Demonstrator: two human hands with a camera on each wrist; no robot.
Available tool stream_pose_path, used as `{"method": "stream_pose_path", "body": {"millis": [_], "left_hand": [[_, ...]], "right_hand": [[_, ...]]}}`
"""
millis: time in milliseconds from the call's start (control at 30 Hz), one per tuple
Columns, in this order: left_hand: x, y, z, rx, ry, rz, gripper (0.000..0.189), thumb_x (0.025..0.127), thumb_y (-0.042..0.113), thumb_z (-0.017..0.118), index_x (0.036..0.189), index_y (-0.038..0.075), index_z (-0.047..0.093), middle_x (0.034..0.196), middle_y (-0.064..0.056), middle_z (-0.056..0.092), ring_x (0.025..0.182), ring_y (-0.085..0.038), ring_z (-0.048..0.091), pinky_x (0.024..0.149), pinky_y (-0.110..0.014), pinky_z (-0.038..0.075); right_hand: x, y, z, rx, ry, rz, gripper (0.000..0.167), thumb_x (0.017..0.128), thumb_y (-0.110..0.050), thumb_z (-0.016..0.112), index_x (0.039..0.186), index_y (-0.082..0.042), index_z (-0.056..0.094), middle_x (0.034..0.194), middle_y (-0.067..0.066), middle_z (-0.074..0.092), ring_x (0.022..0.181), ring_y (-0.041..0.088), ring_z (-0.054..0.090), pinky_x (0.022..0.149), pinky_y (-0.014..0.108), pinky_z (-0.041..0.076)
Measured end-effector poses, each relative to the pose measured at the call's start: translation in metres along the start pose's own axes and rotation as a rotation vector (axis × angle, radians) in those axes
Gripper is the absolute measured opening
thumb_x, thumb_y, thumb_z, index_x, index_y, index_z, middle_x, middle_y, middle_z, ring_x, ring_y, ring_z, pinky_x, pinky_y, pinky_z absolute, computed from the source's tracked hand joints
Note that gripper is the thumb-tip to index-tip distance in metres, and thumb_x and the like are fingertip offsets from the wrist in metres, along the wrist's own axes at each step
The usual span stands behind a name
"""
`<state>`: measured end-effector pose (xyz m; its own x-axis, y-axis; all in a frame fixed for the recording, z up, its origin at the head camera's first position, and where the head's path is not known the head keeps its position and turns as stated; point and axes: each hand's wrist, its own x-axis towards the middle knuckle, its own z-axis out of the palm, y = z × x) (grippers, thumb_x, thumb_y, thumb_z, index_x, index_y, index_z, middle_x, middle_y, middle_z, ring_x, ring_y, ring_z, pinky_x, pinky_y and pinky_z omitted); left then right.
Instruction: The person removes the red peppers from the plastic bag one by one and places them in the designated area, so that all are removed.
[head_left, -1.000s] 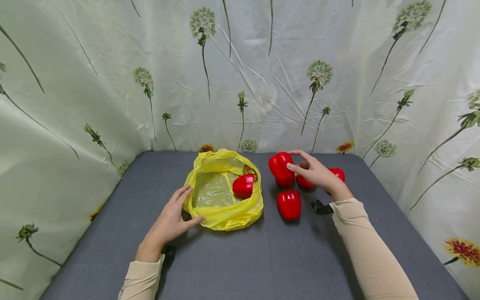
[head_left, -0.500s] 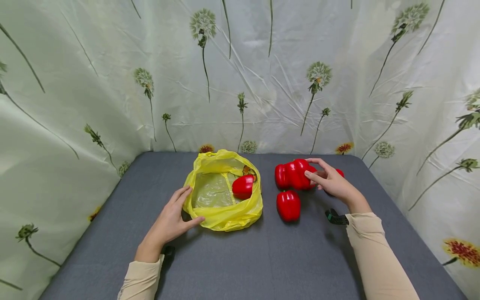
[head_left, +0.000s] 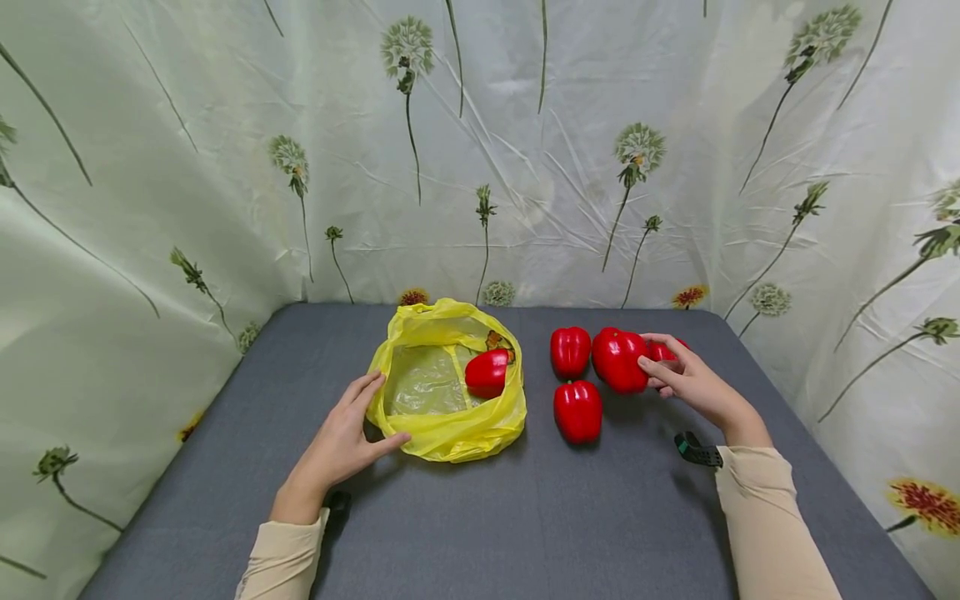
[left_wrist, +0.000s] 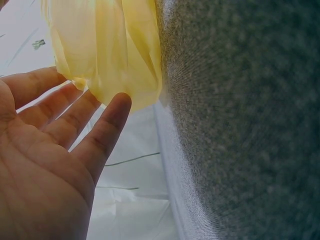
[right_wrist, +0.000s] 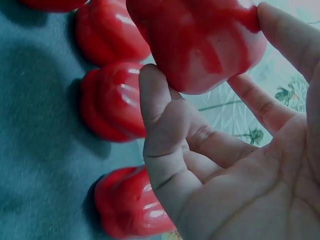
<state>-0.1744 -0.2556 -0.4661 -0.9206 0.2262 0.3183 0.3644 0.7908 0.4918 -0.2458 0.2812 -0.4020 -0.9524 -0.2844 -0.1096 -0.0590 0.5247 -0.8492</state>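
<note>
In the head view my right hand (head_left: 701,385) holds a red bell pepper (head_left: 619,360), pinched between thumb and fingers. The right wrist view puts this bell pepper (right_wrist: 205,47) at the fingertips, above the others. Red bell peppers lie close by: one bell pepper (head_left: 570,352) to its left, a nearer bell pepper (head_left: 578,412), and another bell pepper (head_left: 662,350) partly behind my hand. My left hand (head_left: 337,442), fingers spread, rests against the left side of a yellow plastic bag (head_left: 457,433). Inside the open bag lies one bell pepper (head_left: 487,373).
Everything stands on a dark grey cloth-covered table (head_left: 480,533). A pale curtain (head_left: 360,108) printed with dandelions hangs behind and along both sides. Each wrist wears a dark band, the right band (head_left: 697,451) showing clearly.
My right hand has moved right and slightly toward me, carrying the bell pepper from above the left pepper to the right of it. My left hand and the bag have stayed put.
</note>
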Motion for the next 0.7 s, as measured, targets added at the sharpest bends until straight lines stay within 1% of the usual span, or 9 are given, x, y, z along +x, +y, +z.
{"method": "stream_pose_path", "body": {"millis": [167,300,367,500,700], "left_hand": [[0.000,0.001,0.000,0.000,0.004,0.003,0.101,0.085,0.038,0.093,0.160,-0.006,0.042,0.163,-0.025,0.043,0.147,-0.048,0.049,0.116,-0.066,0.047],[0.000,0.001,0.000,-0.002,-0.001,-0.003,0.101,0.085,0.038,0.093,0.160,-0.006,0.042,0.163,-0.025,0.043,0.147,-0.048,0.049,0.116,-0.066,0.047],[0.000,0.001,0.000,-0.002,-0.004,-0.006,0.101,0.085,0.038,0.092,0.161,-0.006,0.041,0.163,-0.025,0.043,0.147,-0.048,0.049,0.116,-0.066,0.047],[0.000,0.001,-0.001,0.001,-0.005,-0.005,0.101,0.085,0.038,0.092,0.161,-0.006,0.041,0.163,-0.026,0.043,0.147,-0.048,0.049,0.116,-0.066,0.047],[0.000,0.001,0.000,0.002,0.003,0.007,0.100,0.085,0.037,0.092,0.160,-0.006,0.042,0.163,-0.026,0.043,0.146,-0.049,0.049,0.116,-0.066,0.047]], "right_hand": [[-0.004,0.010,0.000,0.008,-0.002,0.028,0.071,0.111,-0.040,0.057,0.167,-0.011,0.025,0.137,0.023,0.057,0.108,0.030,0.068,0.087,0.035,0.062],[-0.008,0.017,0.002,0.018,-0.013,0.039,0.072,0.112,-0.039,0.055,0.168,-0.008,0.022,0.143,0.026,0.054,0.109,0.027,0.068,0.088,0.033,0.060],[-0.010,0.019,0.003,0.030,-0.016,0.047,0.072,0.112,-0.039,0.055,0.168,-0.008,0.022,0.143,0.026,0.054,0.108,0.026,0.068,0.087,0.031,0.060],[-0.014,0.025,0.006,0.054,-0.028,0.067,0.071,0.112,-0.038,0.055,0.167,-0.007,0.022,0.136,0.023,0.058,0.105,0.023,0.069,0.085,0.029,0.060],[-0.015,0.035,0.010,0.080,-0.061,0.063,0.068,0.113,-0.034,0.054,0.166,-0.005,0.023,0.126,0.014,0.062,0.100,0.015,0.070,0.083,0.028,0.061]]}}
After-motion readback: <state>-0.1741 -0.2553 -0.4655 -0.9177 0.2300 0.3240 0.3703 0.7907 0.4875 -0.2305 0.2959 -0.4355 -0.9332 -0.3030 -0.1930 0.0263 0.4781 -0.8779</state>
